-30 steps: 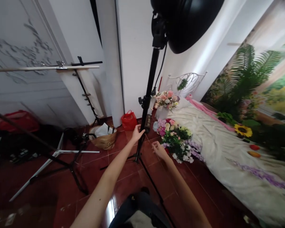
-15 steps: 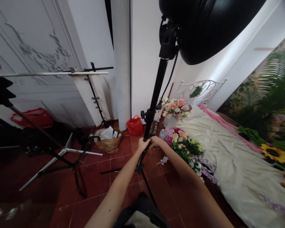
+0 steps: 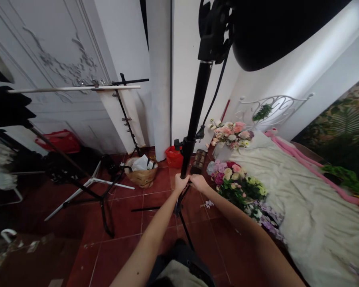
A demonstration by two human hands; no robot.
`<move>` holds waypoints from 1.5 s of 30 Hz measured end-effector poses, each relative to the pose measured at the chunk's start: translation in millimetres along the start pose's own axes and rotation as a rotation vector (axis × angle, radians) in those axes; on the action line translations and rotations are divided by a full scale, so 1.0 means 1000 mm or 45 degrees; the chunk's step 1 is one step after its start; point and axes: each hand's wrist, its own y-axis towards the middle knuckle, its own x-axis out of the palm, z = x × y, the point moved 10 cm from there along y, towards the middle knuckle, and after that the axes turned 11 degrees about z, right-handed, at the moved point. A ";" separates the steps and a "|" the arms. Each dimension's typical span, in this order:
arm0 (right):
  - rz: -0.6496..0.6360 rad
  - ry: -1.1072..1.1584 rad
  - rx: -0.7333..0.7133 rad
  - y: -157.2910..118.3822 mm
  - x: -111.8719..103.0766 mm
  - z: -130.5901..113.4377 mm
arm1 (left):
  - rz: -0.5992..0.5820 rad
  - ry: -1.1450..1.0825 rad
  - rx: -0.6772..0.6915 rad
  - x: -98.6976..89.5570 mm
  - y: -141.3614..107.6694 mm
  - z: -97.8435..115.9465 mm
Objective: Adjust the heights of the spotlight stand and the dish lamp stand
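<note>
Hands gripping light stand, flowers beside

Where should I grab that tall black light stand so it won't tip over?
Grab the light stand low on its straight black pole, just under the clamp knob, coming from the front, where the left hand and right hand are now. The pole is slim and round, so fingers wrap it. The big dark lamp head probably makes it top-heavy, so use both hands.
</note>
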 end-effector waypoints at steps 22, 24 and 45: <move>0.354 0.001 0.331 -0.015 0.030 0.003 | 0.045 -0.028 -0.015 0.002 -0.004 -0.003; 0.246 0.031 0.354 -0.016 0.029 0.004 | 0.056 0.007 -0.015 0.001 -0.004 -0.003; 0.261 0.262 0.411 -0.092 0.024 -0.019 | 0.048 0.034 -0.054 -0.001 -0.003 -0.005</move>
